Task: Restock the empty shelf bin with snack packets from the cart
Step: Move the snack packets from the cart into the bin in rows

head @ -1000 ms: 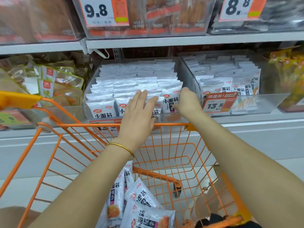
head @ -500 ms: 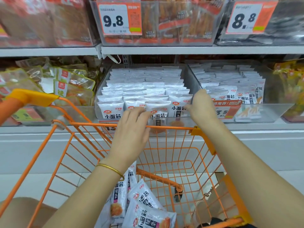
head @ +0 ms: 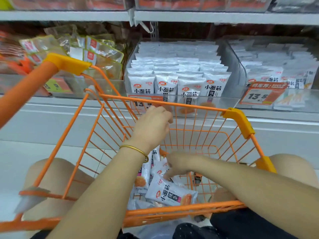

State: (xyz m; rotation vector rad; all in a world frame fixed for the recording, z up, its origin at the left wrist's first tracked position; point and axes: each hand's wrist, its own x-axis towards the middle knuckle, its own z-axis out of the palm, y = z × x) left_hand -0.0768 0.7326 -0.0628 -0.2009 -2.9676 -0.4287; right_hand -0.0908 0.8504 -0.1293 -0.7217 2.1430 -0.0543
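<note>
A clear shelf bin holds rows of upright white snack packets. Below it stands the orange wire cart, with several of the same white packets lying in its bottom. My left hand, with a gold bangle at the wrist, hovers inside the cart near its front rim; its fingers are loosely bent and hold nothing. My right hand is lower in the cart, fingertips down on the loose packets. It is blurred and no packet is lifted.
A neighbouring bin of similar white packets with a 13.5 price tag sits to the right. Yellow-green packets fill the bin on the left. Another shelf runs overhead. My knees flank the cart.
Both hands have left the shelf bin's front and come down into the cart; the right hand dropped furthest, onto the loose packets. The view has tilted down.
</note>
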